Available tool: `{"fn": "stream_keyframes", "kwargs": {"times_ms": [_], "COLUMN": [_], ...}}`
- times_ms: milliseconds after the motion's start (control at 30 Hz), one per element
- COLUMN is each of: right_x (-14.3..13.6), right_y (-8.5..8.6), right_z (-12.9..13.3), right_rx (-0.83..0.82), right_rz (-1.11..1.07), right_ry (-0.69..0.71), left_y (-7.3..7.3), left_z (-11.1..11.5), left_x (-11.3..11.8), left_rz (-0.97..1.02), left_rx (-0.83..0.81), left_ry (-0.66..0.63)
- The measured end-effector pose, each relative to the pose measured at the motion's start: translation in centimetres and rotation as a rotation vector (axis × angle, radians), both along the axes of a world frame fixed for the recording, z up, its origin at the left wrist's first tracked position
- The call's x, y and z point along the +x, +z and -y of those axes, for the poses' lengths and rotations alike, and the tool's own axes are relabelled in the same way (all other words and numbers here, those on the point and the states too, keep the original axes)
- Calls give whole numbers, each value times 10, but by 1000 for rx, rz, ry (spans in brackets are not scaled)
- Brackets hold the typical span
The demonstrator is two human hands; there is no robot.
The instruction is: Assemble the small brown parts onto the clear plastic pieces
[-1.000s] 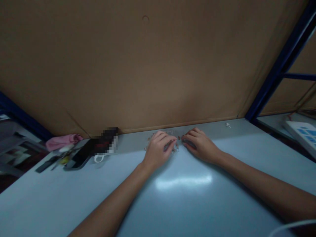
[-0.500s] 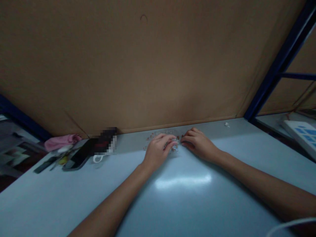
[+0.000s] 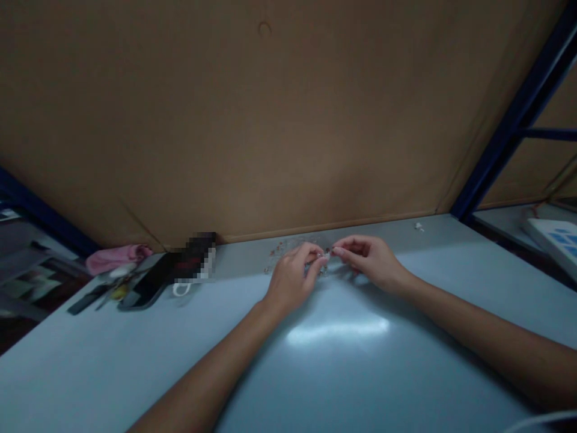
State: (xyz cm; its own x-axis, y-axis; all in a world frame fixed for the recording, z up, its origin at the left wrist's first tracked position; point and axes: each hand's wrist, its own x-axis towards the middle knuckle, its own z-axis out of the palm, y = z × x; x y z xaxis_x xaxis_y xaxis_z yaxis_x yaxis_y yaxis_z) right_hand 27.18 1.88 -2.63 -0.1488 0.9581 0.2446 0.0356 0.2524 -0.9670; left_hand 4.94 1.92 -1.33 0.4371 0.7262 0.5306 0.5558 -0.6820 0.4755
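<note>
Near the back edge of the pale table, several small brown and clear pieces (image 3: 276,251) lie on or in what looks like clear plastic. My left hand (image 3: 295,273) is beside them, its thumb and fingers curled together around something small, clear and shiny. Just to its right, my right hand (image 3: 372,261) has thumb and forefinger pinched on a tiny dark brownish piece (image 3: 329,250), close to the left fingertips. Whether the two hands' pieces touch is too small to tell.
A brown panel (image 3: 288,120) rises behind the table (image 3: 135,373). At the left are a pink cloth (image 3: 118,258), a phone (image 3: 146,285) and keys (image 3: 118,293). A small white item (image 3: 419,227) lies back right; a white-and-blue object (image 3: 556,240) is farther right.
My right hand has lifted slightly from the table, its thumb and forefinger now pinched near the left fingertips. The left hand has shifted little, and the view has moved slightly.
</note>
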Motion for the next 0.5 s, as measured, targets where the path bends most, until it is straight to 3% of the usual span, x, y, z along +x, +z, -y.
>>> {"fn": "stream_keyframes", "kwargs": {"times_ms": [500], "right_x": [-4], "right_y": [9], "right_z": [10], "right_rx": [-36], "right_rz": [-15], "right_ry": [26], "left_y": [-2], "left_z": [0], "left_x": [1], "left_rz": [6], "left_rx": [2], "left_ry": [3]}}
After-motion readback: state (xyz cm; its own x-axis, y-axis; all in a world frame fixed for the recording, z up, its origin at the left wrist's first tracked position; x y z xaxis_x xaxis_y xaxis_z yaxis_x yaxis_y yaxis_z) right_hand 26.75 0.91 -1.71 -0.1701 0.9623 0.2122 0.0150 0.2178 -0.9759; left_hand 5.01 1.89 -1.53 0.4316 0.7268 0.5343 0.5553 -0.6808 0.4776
